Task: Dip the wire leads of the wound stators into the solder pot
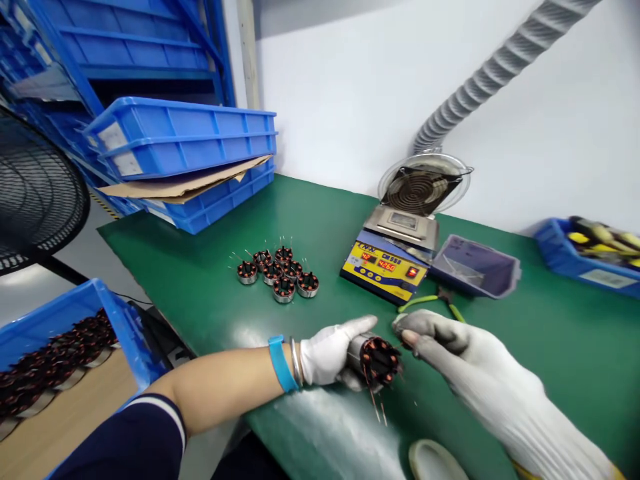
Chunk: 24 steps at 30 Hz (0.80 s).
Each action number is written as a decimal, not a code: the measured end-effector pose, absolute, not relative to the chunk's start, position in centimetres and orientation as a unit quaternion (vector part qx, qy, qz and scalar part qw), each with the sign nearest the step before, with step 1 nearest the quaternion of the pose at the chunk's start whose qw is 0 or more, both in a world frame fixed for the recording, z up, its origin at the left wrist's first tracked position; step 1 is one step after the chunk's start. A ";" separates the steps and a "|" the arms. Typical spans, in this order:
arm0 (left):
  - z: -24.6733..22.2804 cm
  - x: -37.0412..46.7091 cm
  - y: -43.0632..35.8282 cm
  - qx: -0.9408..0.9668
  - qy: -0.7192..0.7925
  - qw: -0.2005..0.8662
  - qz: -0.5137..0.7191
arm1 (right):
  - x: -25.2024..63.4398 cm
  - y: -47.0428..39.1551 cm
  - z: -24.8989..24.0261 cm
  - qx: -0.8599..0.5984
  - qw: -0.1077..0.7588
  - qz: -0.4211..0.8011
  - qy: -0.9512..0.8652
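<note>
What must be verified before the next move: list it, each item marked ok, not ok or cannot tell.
1. Motor core gripped in the left hand: ok.
2. Copper wires tucked in: not ok, some hang below the core.
3. Right hand apart from the core: ok.
4. Something pinched in the right fingers: cannot tell.
5. Control unit display lit: ok.
6. Pliers on the table: ok.

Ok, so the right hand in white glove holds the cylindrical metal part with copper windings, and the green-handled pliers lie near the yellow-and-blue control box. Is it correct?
The hand is wrong: in the head view, the white-gloved left hand holds the cylindrical metal part with copper windings. The green-handled pliers lie near the yellow-and-blue control box.
</note>
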<state>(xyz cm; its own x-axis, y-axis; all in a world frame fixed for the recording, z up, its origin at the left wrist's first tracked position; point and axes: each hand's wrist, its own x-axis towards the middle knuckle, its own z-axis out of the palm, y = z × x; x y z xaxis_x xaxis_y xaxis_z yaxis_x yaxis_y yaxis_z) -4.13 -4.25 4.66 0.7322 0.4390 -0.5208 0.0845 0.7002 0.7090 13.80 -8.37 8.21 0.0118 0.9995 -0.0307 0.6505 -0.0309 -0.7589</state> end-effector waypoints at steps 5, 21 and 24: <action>4.5 -3.4 -4.3 0.229 0.304 0.890 0.252 | 14.3 -10.1 8.2 -0.584 0.293 0.061 -0.755; 2.6 -4.3 -2.6 0.174 0.176 0.949 0.197 | 12.4 -9.1 10.4 -0.428 0.340 -0.122 -0.829; 2.3 -4.2 -3.1 0.259 0.144 0.951 0.090 | 12.6 -9.2 9.8 -0.457 0.356 -0.073 -0.812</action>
<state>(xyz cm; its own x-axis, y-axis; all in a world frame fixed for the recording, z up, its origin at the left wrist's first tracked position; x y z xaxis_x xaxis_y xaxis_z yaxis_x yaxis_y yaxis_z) -4.22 -3.08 2.28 0.9423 0.2455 -0.2277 -0.0958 0.8493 0.5192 12.61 -9.20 9.81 -0.3282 0.6900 0.6451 0.7942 0.5714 -0.2070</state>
